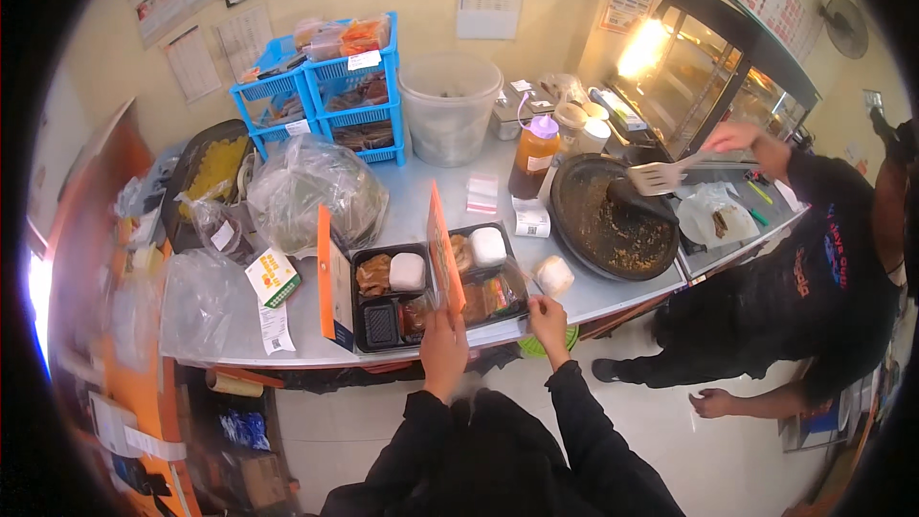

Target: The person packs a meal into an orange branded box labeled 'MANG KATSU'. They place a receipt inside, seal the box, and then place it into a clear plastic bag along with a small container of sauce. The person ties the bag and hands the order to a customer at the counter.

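My left hand (pixel 443 349) grips the left edge of a black meal box (pixel 496 311) beside its upright orange lid (pixel 445 249). My right hand (pixel 550 330) pinches that box's front right corner. The box holds a white wrapped block (pixel 488 247), browned food and wrapped packets. A second black box (pixel 378 321) stands to the left with a raised orange lid (pixel 335 282), a similar white block (pixel 407 271), browned pieces and packets. A loose wrapped pale block (pixel 553 274) lies to the right.
A co-worker (pixel 804 287) stands at right holding a spatula (pixel 656 177) over a large stone mortar (pixel 593 230). Blue baskets (pixel 354 110), a bucket (pixel 450 115), a sauce bottle (pixel 533 158) and plastic bags (pixel 311 191) line the metal counter (pixel 622 300). An orange surface (pixel 153 383) borders the left.
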Tool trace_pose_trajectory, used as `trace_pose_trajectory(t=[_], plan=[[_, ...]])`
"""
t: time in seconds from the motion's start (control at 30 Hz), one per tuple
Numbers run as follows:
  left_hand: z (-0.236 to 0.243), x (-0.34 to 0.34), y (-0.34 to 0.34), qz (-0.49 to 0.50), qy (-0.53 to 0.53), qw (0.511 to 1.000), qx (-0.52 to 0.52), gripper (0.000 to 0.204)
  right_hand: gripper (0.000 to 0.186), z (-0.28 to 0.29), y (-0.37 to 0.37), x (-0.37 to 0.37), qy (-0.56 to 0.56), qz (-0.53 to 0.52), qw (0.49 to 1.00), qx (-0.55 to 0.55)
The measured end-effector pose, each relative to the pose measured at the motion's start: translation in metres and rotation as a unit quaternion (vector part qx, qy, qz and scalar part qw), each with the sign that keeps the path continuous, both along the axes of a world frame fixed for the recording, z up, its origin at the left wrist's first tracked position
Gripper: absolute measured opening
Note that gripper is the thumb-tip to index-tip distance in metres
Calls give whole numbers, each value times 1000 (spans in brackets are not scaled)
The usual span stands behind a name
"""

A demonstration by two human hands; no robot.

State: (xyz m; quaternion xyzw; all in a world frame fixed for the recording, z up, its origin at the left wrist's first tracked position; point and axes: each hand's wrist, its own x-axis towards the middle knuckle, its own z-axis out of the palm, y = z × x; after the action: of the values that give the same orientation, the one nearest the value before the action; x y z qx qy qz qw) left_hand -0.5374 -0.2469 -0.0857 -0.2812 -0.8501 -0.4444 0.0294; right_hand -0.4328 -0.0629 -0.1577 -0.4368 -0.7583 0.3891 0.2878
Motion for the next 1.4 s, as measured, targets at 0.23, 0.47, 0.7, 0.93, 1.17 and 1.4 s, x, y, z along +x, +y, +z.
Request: trace_pose_trajectory(t=[0.23, 0.47, 0.7, 0.93, 1.17, 1.4], plan=[[9, -4, 21, 19, 29, 989, -147, 17, 16, 3, 8, -7, -16, 34, 998, 42], [17, 3, 24, 53, -19, 998, -40, 20, 15, 28, 4, -5, 118, 31, 987, -106], [27, 16, 13, 98, -80, 992, 17, 25, 11, 84, -12, 11, 188, 53, 976, -92], [92, 35, -37, 257, 11, 942, 215, 43, 12, 210, -51, 3, 307, 185, 917, -176], [151, 14, -160, 466, 98, 842, 254, 48, 22, 252, -160, -57, 322, 373, 840, -226], [119, -21, -314, 486, 160, 815, 270, 51, 58, 225, -290, -115, 222, 509, 728, -403]])
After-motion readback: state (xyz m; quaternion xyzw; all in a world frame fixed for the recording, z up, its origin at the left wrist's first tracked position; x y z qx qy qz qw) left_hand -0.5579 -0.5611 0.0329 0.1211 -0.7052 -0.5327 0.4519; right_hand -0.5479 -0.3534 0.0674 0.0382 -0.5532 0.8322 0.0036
